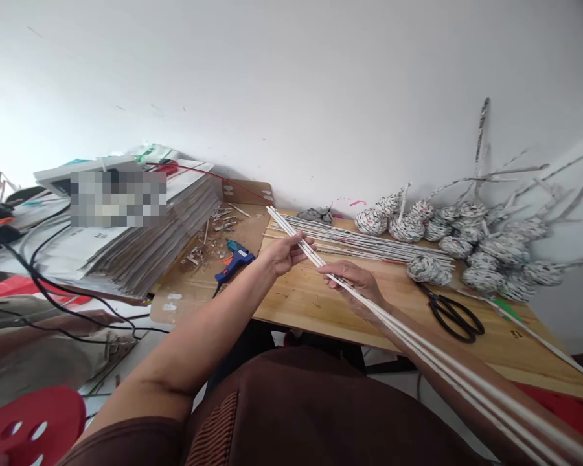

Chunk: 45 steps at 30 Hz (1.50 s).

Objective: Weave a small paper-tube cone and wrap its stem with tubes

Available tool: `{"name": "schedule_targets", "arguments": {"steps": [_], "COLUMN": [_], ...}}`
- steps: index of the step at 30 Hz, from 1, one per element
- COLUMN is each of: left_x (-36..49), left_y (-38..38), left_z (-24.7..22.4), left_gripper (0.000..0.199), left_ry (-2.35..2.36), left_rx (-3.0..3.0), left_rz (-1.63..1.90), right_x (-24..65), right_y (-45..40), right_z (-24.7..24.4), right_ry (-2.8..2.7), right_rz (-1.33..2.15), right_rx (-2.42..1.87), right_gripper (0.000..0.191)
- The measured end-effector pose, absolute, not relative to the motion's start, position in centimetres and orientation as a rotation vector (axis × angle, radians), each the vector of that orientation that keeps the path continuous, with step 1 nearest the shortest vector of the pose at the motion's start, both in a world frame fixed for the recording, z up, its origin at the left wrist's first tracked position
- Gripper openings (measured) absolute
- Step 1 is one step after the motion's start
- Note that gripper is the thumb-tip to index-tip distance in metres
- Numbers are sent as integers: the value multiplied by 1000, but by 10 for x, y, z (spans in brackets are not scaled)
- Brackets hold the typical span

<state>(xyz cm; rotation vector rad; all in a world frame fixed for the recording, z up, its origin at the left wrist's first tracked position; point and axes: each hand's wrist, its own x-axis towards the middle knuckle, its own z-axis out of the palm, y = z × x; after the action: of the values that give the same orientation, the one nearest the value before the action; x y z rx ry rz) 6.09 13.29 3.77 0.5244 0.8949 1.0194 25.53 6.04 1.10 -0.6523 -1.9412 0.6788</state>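
Several long white paper rods (pixel 393 320) run diagonally from above the table to the lower right. My left hand (pixel 287 252) is closed round them near their far end, palm partly up. Just to the right, my right hand (pixel 352 279) grips the same rods with thumb on top. Behind both hands, a flat bundle of printed paper rods (pixel 364 243) lies on the wooden table (pixel 311 304). Woven paper balls (pixel 480 249) with loose rod ends are heaped at the right.
A blue glue gun (pixel 234 262) lies left of my hands near paper scraps (pixel 204 246). Black scissors (pixel 454 315) rest at the right. A tall paper stack (pixel 160 233) and black cables (pixel 39 272) are at the left, with another person's arm (pixel 63 323) below and a red stool (pixel 34 414).
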Motion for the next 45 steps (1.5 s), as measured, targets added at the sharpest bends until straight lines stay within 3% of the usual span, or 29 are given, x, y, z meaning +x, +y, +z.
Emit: {"name": "schedule_targets", "arguments": {"steps": [5, 15, 30, 34, 40, 45], "left_x": [60, 68, 61, 60, 64, 66], "left_y": [130, 114, 114, 120, 123, 125], "left_z": [40, 36, 38, 37, 38, 36], "left_gripper": [13, 6, 19, 28, 29, 26], "left_ry": [839, 553, 491, 484, 535, 522], "left_rx": [565, 564, 525, 505, 422, 341], "left_rz": [1055, 1155, 1133, 1155, 1183, 1163], "right_x": [254, 234, 225, 231, 234, 231], "right_y": [56, 57, 48, 48, 40, 30], "right_z": [-2, 3, -2, -5, 0, 5], "right_ry": [-1796, -1717, -1707, -1728, -1744, -1674], "right_rz": [927, 1460, 1572, 1424, 866, 824], "right_rx": [-875, -1212, -1234, -1152, -1102, -964], "right_gripper": [26, 55, 54, 48, 42, 33]}}
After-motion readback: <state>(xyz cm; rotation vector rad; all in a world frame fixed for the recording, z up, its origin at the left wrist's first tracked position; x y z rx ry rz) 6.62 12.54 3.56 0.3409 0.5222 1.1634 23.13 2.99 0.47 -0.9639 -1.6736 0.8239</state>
